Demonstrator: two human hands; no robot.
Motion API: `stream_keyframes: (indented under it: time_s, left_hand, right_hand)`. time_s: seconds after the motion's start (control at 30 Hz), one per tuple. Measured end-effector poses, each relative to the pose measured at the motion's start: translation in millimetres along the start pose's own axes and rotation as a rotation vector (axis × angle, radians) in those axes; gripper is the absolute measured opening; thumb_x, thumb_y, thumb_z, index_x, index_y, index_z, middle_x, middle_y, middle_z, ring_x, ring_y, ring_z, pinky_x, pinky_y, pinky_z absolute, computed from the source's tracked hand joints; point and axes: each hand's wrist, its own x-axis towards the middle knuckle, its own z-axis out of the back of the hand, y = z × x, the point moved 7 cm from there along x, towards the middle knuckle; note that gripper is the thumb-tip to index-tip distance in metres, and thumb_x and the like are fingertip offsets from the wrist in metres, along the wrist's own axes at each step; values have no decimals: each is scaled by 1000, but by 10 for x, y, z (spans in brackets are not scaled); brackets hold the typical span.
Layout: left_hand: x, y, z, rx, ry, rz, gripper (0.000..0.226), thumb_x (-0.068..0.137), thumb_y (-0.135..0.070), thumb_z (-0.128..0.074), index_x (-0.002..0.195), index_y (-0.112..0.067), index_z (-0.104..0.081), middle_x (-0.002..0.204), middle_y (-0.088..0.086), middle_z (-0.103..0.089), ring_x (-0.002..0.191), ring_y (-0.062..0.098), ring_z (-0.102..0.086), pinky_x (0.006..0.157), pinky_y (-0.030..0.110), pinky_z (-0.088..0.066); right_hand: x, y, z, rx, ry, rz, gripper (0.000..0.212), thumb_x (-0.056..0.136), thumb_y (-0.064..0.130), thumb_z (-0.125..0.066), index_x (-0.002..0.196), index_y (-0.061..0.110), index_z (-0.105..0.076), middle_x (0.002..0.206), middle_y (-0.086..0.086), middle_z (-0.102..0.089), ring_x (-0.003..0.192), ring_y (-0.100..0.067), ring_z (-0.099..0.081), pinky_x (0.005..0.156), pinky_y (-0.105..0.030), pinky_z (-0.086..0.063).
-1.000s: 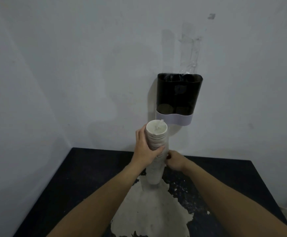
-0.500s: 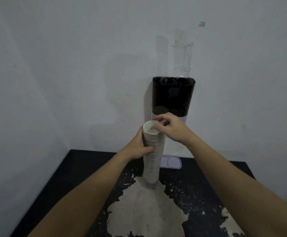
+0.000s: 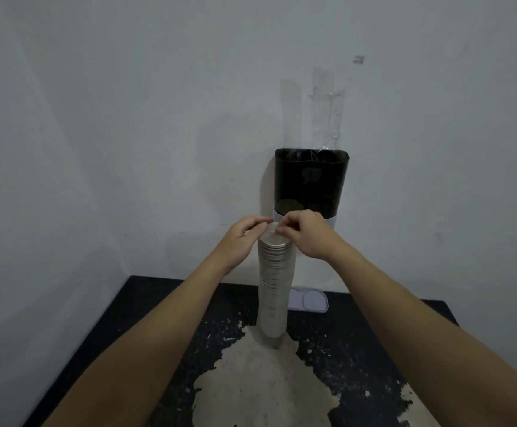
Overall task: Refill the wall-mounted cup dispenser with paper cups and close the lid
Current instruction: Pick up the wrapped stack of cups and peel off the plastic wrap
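Note:
A tall stack of white paper cups, in a clear wrapper, stands upright on the black table. My left hand curls around the stack's top from the left. My right hand pinches the wrapper at the stack's top rim from the right. Behind my hands the black cup dispenser with a white base hangs on the wall, its top open. The white lid lies flat on the table by the wall, just right of the stack.
The table's top is worn, with a large pale bare patch under and in front of the stack. White walls close in behind and on the left. Strips of clear tape stick to the wall above the dispenser.
My right hand rose from low beside the stack to its top rim. My left hand slid up from the stack's side to the top. The stack stays on the table.

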Motion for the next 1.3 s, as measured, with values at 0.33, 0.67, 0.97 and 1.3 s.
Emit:
stream_keyframes:
  time_s: [0.33, 0.67, 0.97, 1.3]
  left_hand:
    - [155, -211, -1, 349, 55, -120, 18, 94, -32, -66, 105, -21, -74, 107, -6, -62, 104, 8, -59, 92, 28, -49]
    - [165, -85, 154, 194, -127, 25, 9, 95, -16, -61, 97, -10, -69, 93, 3, -69, 85, 14, -61, 77, 24, -49]
    - [148, -170, 126, 204, -136, -26, 11, 92, -12, -59, 82, -13, -61, 79, -5, -61, 74, 8, -55, 72, 24, -46]
    - [300, -496, 249, -21, -144, 47, 25, 103, -29, -46, 101, -16, -68, 89, -1, -61, 80, 15, -56, 75, 31, -48]
  right_hand:
    - [-101, -55, 39, 216, -33, -49, 13, 102, 24, -59, 103, 13, -67, 89, 4, -63, 82, -9, -57, 73, -22, -44]
    - [-181, -197, 127, 337, -48, -103, 12, 98, 29, -66, 97, 17, -67, 91, 1, -69, 86, -12, -64, 75, -24, -47]
    - [-127, -125, 133, 278, -74, -52, 8, 98, 22, -66, 100, 15, -66, 84, -6, -60, 75, -13, -53, 69, -21, -47]
    - [-70, -156, 276, 529, -134, -150, 22, 96, 1, -56, 82, 14, -48, 76, -9, -53, 71, -21, -57, 57, -27, -47]
